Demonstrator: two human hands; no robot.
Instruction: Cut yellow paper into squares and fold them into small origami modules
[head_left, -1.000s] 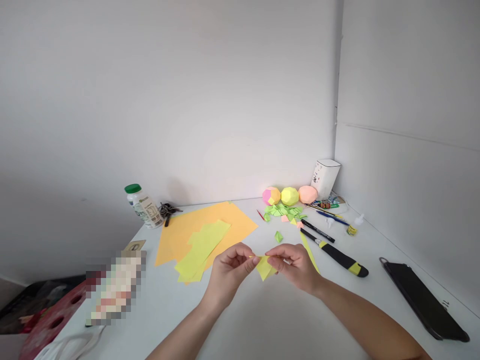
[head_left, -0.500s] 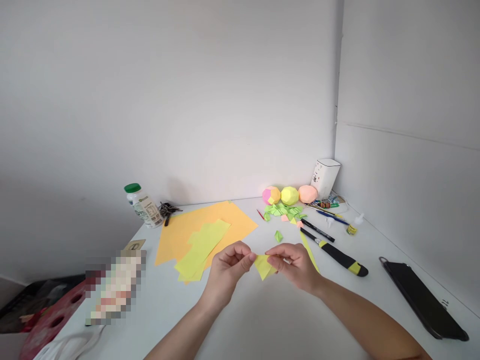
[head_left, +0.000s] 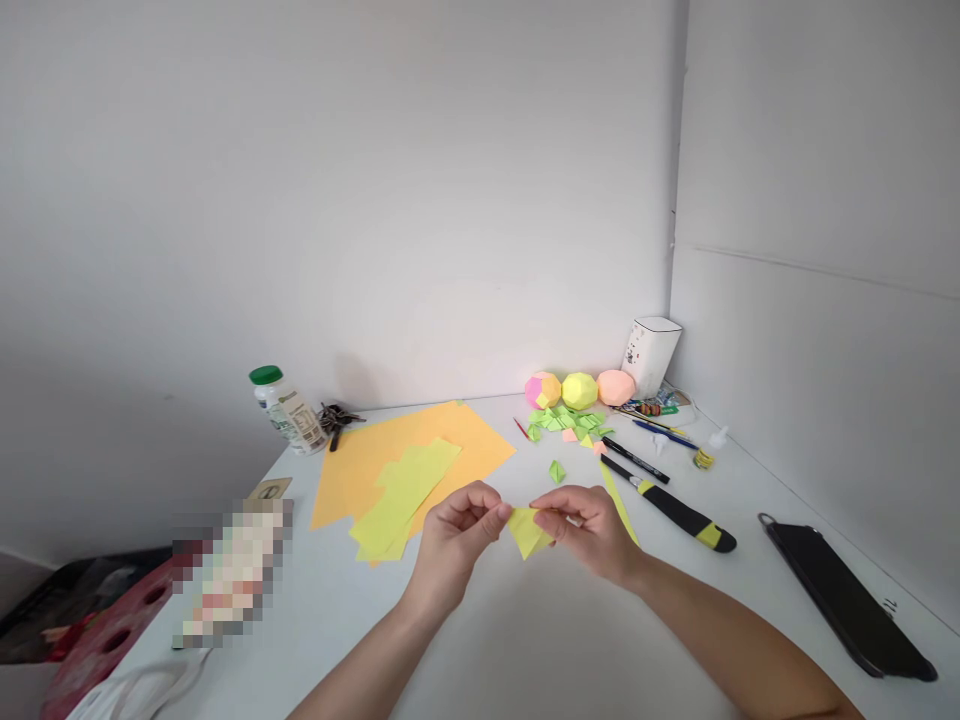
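Observation:
Both of my hands hold a small folded yellow paper piece [head_left: 526,531] just above the white table [head_left: 525,640]. My left hand [head_left: 454,540] pinches its left corner with thumb and fingertips. My right hand [head_left: 589,530] pinches its right side, fingers curled. A narrow yellow paper strip [head_left: 619,508] lies behind my right hand.
Yellow sheets [head_left: 401,495] lie on orange paper [head_left: 420,455] to the left. Three paper balls [head_left: 579,390], green folded bits [head_left: 566,422], pens [head_left: 634,460], a black-and-yellow utility knife [head_left: 675,510], a white cup [head_left: 651,355], a bottle [head_left: 285,410], keys [head_left: 337,420] and a phone [head_left: 847,600] surround them.
Almost nothing: my left fingertips shifted slightly leftward on the yellow piece, and the piece tilted a little.

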